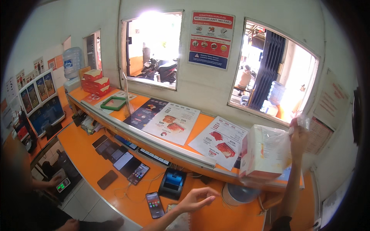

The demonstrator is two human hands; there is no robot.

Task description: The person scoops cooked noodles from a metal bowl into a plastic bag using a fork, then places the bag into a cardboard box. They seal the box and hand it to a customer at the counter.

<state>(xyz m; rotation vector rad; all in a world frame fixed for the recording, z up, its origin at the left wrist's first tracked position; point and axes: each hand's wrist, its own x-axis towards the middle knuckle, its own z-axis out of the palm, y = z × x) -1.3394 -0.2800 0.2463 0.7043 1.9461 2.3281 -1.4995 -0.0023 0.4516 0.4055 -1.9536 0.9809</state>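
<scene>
While right hand grips clear bag holding white-red box, left hand hovers open.

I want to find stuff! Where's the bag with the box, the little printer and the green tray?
plastic bag [266, 152]: head view, on its front side.
small printer [172, 184]: head view, top cover.
green tray [114, 103]: head view, near rim.

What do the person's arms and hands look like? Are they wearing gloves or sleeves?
No gloves: both hands are bare. The left hand and its forearm show no sleeve, watch or ring that I can see. The right hand is bare too, and its long forearm is uncovered up to a dark sleeve edge near the bottom of the picture. No bracelets show.
</scene>
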